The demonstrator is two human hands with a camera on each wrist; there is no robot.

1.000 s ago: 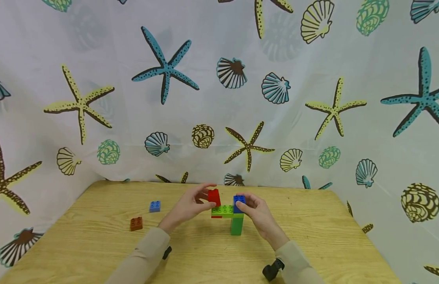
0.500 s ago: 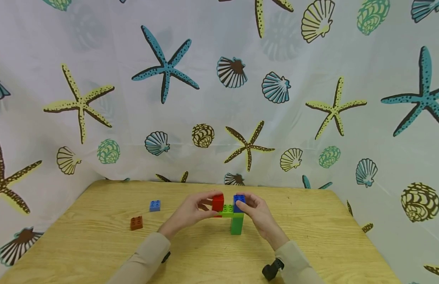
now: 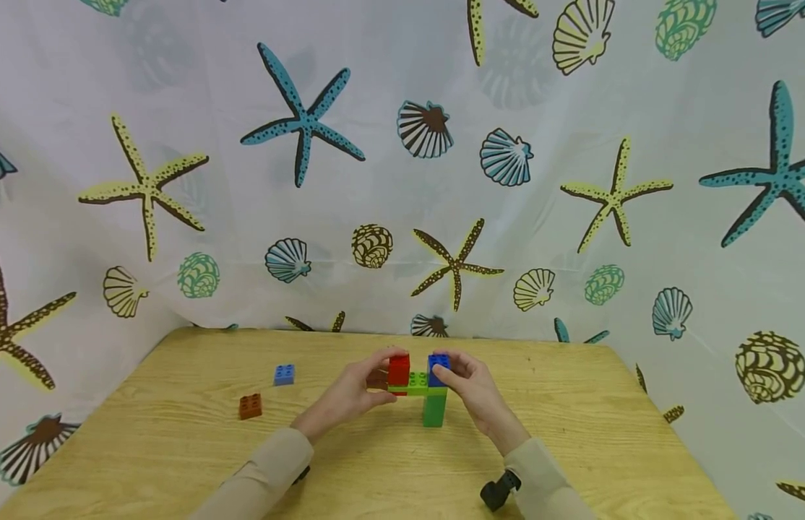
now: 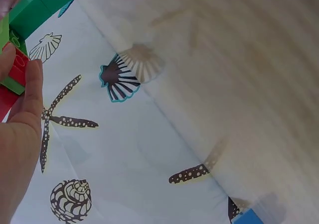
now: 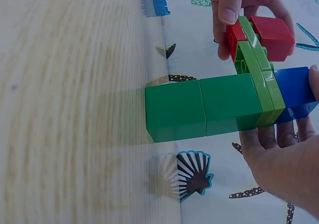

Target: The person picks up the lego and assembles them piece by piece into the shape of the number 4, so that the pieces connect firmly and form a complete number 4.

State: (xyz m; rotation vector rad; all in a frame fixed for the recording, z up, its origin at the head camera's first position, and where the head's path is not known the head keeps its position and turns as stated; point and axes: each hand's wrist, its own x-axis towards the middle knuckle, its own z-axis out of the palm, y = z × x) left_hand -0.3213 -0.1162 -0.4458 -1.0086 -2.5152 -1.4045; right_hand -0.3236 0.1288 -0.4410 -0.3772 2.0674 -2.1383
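Observation:
A toy brick structure stands on the table: a dark green brick column (image 3: 433, 409) carries lime green pieces (image 3: 417, 382) that jut out to the left. On their right end sits a blue brick (image 3: 438, 370), gripped between the thumb and fingers of my right hand (image 3: 477, 393). A red brick (image 3: 399, 370) sits upright on the left end. My left hand (image 3: 344, 397) holds that end, its index finger over the red brick's top and its thumb lower down. Below the lime pieces, the right wrist view shows a smaller red piece (image 5: 235, 39) beside the left thumb.
A light blue brick (image 3: 284, 374) and a brown brick (image 3: 250, 406) lie apart on the wooden table (image 3: 181, 448), left of the hands. Behind the table hangs a curtain (image 3: 376, 180) printed with shells and starfish.
My left hand has brought the tilted red brick right and down onto the lime pieces' left end, where it now sits upright. The left thumb has shifted lower. My right hand keeps its grip.

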